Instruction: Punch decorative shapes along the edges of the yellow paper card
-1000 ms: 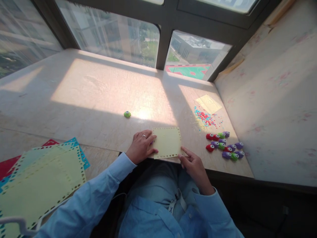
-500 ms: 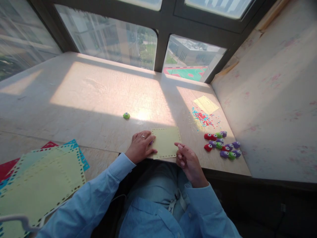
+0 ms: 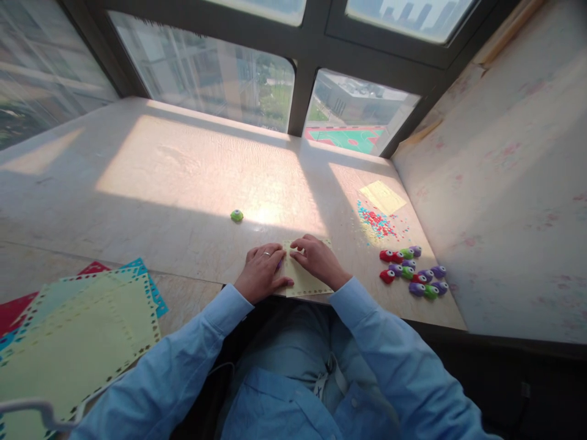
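My left hand (image 3: pixel 262 269), with a ring on one finger, is curled over a purple craft punch (image 3: pixel 279 264) at the left edge of a pale yellow sheet (image 3: pixel 308 282). Only a bit of the punch shows between the fingers. Small punched shapes run along the sheet's edges. Over the sheet's upper half lies my right hand (image 3: pixel 317 260), its thumb and forefinger curled close together near the left edge, by the punch. Anything between those fingertips is too small to make out.
A green craft punch (image 3: pixel 237 216) stands alone beyond my left hand. Several red, green and purple punches (image 3: pixel 406 272) sit at the right, below scattered paper bits (image 3: pixel 376 221) and a small yellow paper (image 3: pixel 383 197). Punched coloured sheets (image 3: pixel 98 330) overlap at the left.
My right hand has moved from the sheet's right edge leftward across it, to beside the punch, and its pointing forefinger has curled in. My left hand stays at the punch.
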A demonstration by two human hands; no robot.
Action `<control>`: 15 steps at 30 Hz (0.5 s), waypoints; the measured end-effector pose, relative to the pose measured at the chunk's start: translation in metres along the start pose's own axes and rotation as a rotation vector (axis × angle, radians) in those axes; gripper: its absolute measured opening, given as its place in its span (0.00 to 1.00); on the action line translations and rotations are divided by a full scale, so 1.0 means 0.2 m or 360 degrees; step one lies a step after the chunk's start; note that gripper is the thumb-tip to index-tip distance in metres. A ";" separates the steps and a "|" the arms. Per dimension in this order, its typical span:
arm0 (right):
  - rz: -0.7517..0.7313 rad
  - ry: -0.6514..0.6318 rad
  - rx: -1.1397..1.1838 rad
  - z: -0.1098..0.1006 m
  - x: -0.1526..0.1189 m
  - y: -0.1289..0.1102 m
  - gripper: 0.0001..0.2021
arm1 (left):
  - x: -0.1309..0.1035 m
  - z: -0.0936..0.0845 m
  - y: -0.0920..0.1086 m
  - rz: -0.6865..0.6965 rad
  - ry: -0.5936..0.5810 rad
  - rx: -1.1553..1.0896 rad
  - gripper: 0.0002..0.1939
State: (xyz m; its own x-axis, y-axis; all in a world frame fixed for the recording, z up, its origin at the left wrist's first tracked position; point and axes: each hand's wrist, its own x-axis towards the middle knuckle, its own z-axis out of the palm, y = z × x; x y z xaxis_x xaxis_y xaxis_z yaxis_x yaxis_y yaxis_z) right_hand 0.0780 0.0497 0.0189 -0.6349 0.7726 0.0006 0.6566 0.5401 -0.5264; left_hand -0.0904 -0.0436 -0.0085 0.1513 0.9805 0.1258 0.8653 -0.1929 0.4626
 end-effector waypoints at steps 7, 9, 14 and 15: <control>-0.0010 -0.0120 -0.0145 0.05 0.03 -0.01 0.07 | -0.01 0.00 -0.01 0.0009 0.0000 -0.0016 0.31; -0.0015 -0.0108 -0.0157 0.06 0.02 0.00 0.07 | -0.01 0.00 -0.01 0.0006 -0.0011 -0.0015 0.32; 0.0054 0.0185 0.0058 0.01 -0.02 0.11 0.05 | 0.00 0.01 -0.01 -0.0002 -0.0014 0.0002 0.35; 0.0101 0.0251 0.0124 -0.02 -0.03 0.16 0.05 | 0.00 0.01 -0.01 -0.0001 -0.0007 0.0005 0.35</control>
State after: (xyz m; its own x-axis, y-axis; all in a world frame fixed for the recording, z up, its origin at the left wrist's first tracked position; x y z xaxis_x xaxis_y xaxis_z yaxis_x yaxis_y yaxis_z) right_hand 0.1032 0.0633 0.0054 -0.5175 0.8503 0.0955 0.6558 0.4659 -0.5940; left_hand -0.0917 -0.0435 -0.0119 0.1532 0.9807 0.1217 0.8668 -0.1925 0.4599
